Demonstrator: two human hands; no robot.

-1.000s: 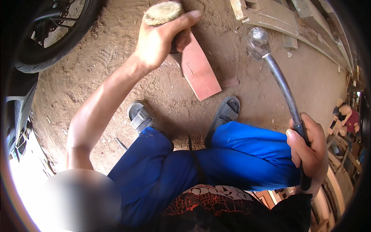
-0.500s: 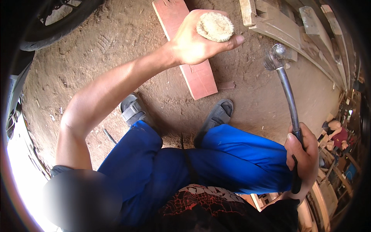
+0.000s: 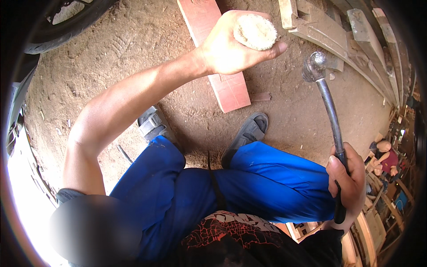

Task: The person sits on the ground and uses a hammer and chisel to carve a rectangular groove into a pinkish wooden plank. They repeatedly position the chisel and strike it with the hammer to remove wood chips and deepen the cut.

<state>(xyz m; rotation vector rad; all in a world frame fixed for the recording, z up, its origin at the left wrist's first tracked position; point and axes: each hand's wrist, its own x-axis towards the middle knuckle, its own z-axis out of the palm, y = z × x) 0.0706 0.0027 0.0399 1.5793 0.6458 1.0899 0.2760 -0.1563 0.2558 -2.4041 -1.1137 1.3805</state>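
Note:
My left hand (image 3: 224, 46) is wrapped round an upright piece whose pale, round, frayed top end (image 3: 255, 32) faces up; it looks like wood, and its lower part is hidden beneath the fist. Under that hand a reddish plank (image 3: 231, 91) lies on the dirt floor. On the right, my right hand (image 3: 349, 175) grips the black handle of a hammer (image 3: 328, 104). The hammer's metal shaft points away from me, and its shiny rounded head is raised beside the frayed end, apart from it.
Wooden beams (image 3: 320, 33) lie at the far right. Lumber (image 3: 376, 222) is piled at the near right, and a person (image 3: 387, 160) sits beyond it. A black tyre (image 3: 71, 26) stands at the far left. A small wood scrap (image 3: 260, 97) lies beside the plank.
My left hand and the frayed piece have shifted slightly to the right in the picture. The hammer stays raised, its head only slightly further left.

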